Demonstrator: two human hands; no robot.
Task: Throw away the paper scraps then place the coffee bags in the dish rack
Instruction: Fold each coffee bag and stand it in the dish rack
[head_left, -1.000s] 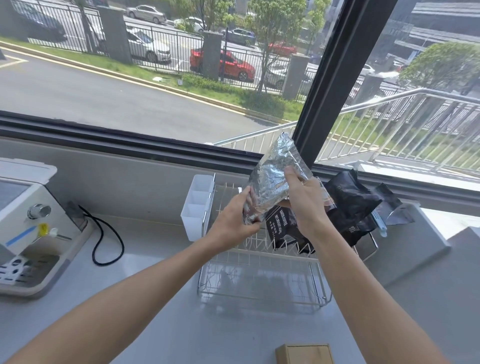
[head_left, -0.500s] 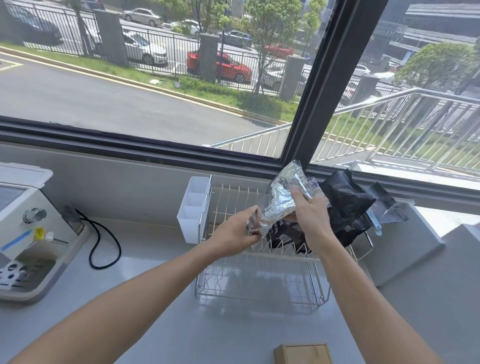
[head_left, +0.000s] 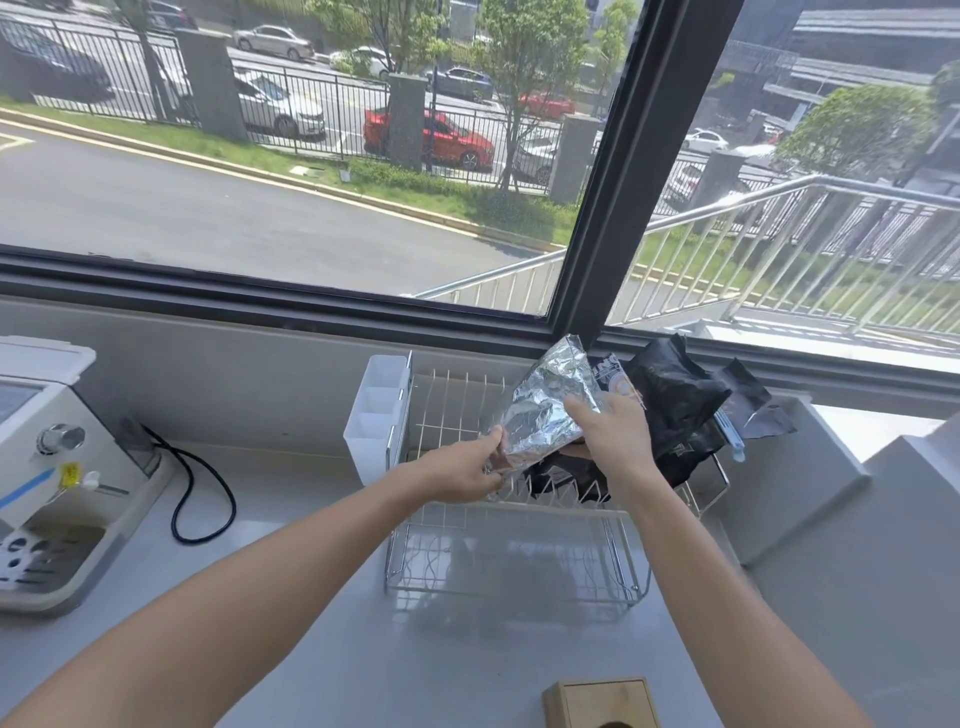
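Note:
A crinkled silver foil coffee bag (head_left: 545, 405) tilts over the wire dish rack (head_left: 514, 582), its lower end down among the rack's upper wires. My left hand (head_left: 467, 470) grips the bag's lower left corner. My right hand (head_left: 610, 431) holds its right side. Black coffee bags (head_left: 675, 400) lean in the right part of the rack, just behind my right hand. No paper scraps are in view.
A white cutlery holder (head_left: 374, 421) hangs on the rack's left side. A white machine (head_left: 52, 467) with a black cable (head_left: 202, 488) stands at the left. A wooden box (head_left: 602, 704) sits at the counter's front edge. A raised grey ledge (head_left: 810, 467) borders the right.
Both hands have lowered the silver bag from above the rack down onto its wires, beside the black bags.

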